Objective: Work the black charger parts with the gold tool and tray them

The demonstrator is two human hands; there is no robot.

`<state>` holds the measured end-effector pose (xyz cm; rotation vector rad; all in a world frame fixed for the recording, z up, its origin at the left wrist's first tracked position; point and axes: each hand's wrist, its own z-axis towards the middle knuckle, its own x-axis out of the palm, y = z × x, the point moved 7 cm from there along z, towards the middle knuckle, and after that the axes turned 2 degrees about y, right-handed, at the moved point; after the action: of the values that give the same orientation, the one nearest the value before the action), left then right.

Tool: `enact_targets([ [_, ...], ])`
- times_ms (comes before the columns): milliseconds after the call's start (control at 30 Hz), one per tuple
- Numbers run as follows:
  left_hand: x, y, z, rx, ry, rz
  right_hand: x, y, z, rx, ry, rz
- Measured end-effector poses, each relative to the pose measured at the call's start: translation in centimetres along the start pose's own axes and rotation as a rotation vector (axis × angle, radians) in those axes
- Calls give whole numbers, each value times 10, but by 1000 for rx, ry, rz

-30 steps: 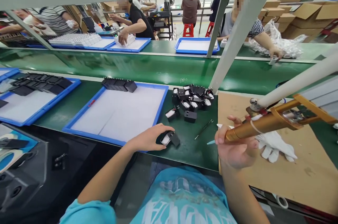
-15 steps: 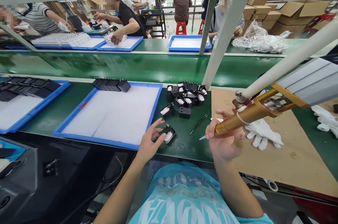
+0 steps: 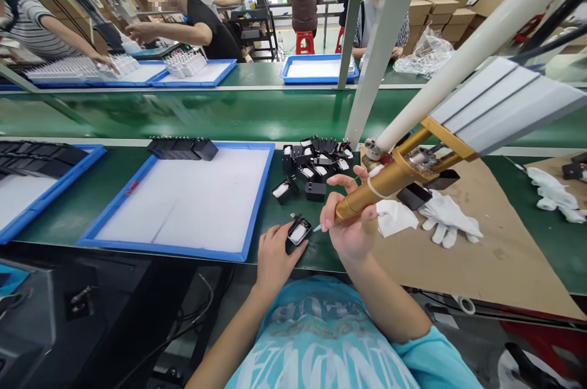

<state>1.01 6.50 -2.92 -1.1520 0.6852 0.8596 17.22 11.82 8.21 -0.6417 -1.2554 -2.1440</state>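
on the green table, the gold dispenser gun has swung in from the right. the right hand has its grip closed round the barrel. the left hand now pinches the small black part at the front edge, with the nozzle tip just beside it.

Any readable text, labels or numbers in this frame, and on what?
Nothing reads clearly.
shirt: large pale lettering, warped and cut off, unreadable.
tray: small red mark on rim, too small to read.
cartons: no legible print.
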Motion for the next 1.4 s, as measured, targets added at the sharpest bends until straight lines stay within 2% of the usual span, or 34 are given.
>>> enact_targets([
  [133, 0, -10, 7, -10, 46, -224, -2, -2, 3, -9, -20, -10],
  [233, -9, -20, 7, 10, 43, -324, -5, -1, 4, -22, -36, -23],
  [400, -22, -34, 5, 109, -11, -288, -7, 1, 4, -30, -32, -35],
  [567, -25, -35, 6, 146, -30, -233, -6, 4, 2, -40, -44, -58],
  [767, -19, -34, 9, 96, -13, -279, -1, 4, 1, -31, -56, -56],
  [1000, -5, -44, 12, 80, -30, -358, 7, 0, -1, -1, -60, -99],
  [1200, -5, -46, 13, 130, -91, -385, 10, 0, -2, -3, -13, -59],
  [1400, -5, -46, 14, 127, -70, -370, 11, 0, 0, -2, -31, -90],
])
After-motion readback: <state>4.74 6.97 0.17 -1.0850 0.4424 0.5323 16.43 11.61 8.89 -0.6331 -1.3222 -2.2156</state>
